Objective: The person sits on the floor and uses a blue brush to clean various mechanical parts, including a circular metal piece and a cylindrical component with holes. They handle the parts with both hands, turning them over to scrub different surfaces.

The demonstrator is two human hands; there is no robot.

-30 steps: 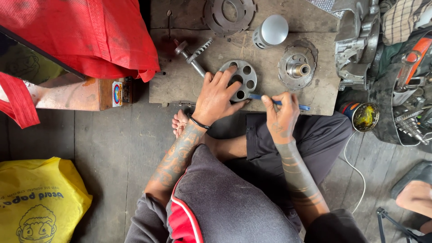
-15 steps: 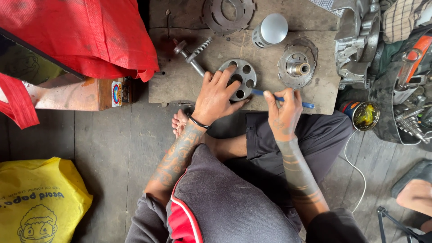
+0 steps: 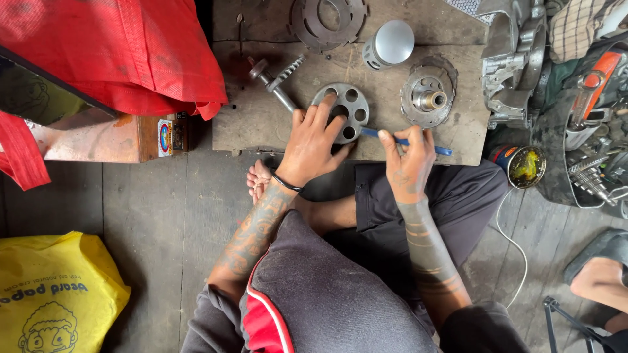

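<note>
Here, the left hand (image 3: 314, 145) is pressed flat, fingers spread, on a holed metal disc (image 3: 341, 112) at the near edge of a worn wooden board (image 3: 261, 124). A blue tool (image 3: 405, 142) is pinched in the right hand (image 3: 407, 163), tip at the disc's right rim. A hub assembly (image 3: 428, 98) lies right; a toothed shaft (image 3: 278, 82) left; a dark plank floor (image 3: 157, 216) lies beneath.

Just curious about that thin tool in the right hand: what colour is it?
Blue. The thin tool shows best in the head view, gripped by the right hand.
</note>
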